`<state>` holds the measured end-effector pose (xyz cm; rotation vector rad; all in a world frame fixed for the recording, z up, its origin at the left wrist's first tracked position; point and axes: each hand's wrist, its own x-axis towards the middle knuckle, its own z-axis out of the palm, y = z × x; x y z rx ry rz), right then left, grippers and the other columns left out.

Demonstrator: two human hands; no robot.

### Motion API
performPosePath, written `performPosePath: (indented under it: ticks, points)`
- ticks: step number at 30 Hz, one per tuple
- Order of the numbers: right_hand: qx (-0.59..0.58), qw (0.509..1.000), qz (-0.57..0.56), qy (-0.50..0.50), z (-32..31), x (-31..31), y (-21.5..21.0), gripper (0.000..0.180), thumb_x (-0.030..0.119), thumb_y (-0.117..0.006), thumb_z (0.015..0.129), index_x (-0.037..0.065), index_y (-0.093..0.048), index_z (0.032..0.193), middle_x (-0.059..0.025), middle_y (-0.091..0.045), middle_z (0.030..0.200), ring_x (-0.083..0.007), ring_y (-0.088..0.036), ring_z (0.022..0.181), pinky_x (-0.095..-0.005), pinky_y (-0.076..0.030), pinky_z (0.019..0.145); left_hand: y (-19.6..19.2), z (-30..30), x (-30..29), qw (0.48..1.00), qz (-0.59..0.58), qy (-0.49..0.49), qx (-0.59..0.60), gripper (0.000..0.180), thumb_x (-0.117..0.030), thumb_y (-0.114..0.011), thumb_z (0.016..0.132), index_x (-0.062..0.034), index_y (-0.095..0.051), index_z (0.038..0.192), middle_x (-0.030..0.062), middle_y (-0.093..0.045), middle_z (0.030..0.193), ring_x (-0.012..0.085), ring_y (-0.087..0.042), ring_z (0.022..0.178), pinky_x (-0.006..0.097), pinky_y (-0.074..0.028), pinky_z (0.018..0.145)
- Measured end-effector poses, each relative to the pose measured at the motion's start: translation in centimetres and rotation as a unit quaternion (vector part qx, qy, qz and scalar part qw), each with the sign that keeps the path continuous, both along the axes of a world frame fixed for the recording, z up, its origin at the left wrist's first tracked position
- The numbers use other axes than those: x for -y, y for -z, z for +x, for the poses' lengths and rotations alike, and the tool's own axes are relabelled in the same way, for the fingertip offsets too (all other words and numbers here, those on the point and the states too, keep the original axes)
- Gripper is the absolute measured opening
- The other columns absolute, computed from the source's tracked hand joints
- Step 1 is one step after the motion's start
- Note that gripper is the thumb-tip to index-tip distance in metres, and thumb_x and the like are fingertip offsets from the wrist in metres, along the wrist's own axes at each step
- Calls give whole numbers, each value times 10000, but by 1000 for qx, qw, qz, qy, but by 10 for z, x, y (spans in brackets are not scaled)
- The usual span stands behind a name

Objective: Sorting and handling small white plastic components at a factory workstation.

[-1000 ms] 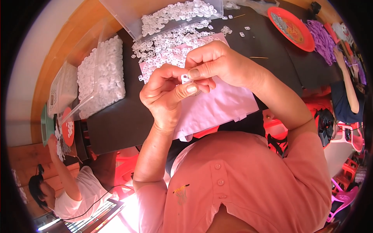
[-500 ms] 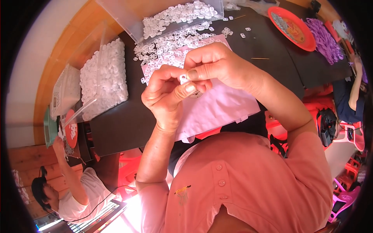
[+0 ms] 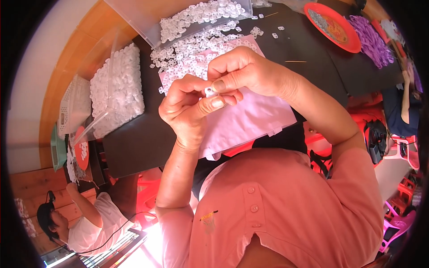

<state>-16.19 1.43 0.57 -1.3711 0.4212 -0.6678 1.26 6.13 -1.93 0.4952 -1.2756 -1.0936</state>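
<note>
A small white plastic piece with a dark hole (image 3: 209,91) is pinched between the fingertips of both hands, above a pink cloth bag (image 3: 250,117) on the table. My left hand (image 3: 185,107) grips it with thumb and bent fingers from the left. From the right, my right hand (image 3: 250,73) closes thumb and index finger on its upper edge. The fingers cover most of the piece. Just beyond the hands, a loose pile of similar white pieces (image 3: 190,56) spreads over the bag's far part and the dark table.
A clear bin (image 3: 154,38) holding more pieces stands beyond the pile. At left is a clear box of white pieces (image 3: 117,89). A red plate (image 3: 355,44), purple strips (image 3: 368,40) and a thin gold stick (image 3: 296,61) lie right. A co-worker (image 3: 89,223) sits at left.
Both hands keep the same pinch on the white piece, with hardly any movement. The whole view has shifted slightly. The co-worker's arm at left has drawn back from the red plate there.
</note>
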Motion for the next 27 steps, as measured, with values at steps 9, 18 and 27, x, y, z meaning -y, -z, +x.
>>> performPosePath:
  ticks: [9,18,27]
  points:
    - [1,1000,17,-1,2,-3,1,178,132,-609,909,-40,-612,863,-36,-591,683,-94,-567,580,-216,-433,539,-3,-1,0,999,-14,21,-24,311,-6,-812,686,11,-615,926,65,-633,852,131,-556,761,258,-451,720]
    - [1,982,-95,163,10,5,7,163,150,-631,899,8,-620,820,-8,-578,662,-67,-517,572,-217,-406,521,1,-2,10,993,103,-61,4,206,28,-663,854,28,-620,1055,80,-648,883,118,-590,715,238,-481,627]
    - [-34,943,-197,268,22,0,20,133,111,-627,891,-8,-604,836,-16,-566,651,-70,-478,594,-252,-396,549,1,6,12,982,163,-91,37,70,-58,-619,908,11,-629,903,59,-645,770,82,-535,586,217,-423,527]
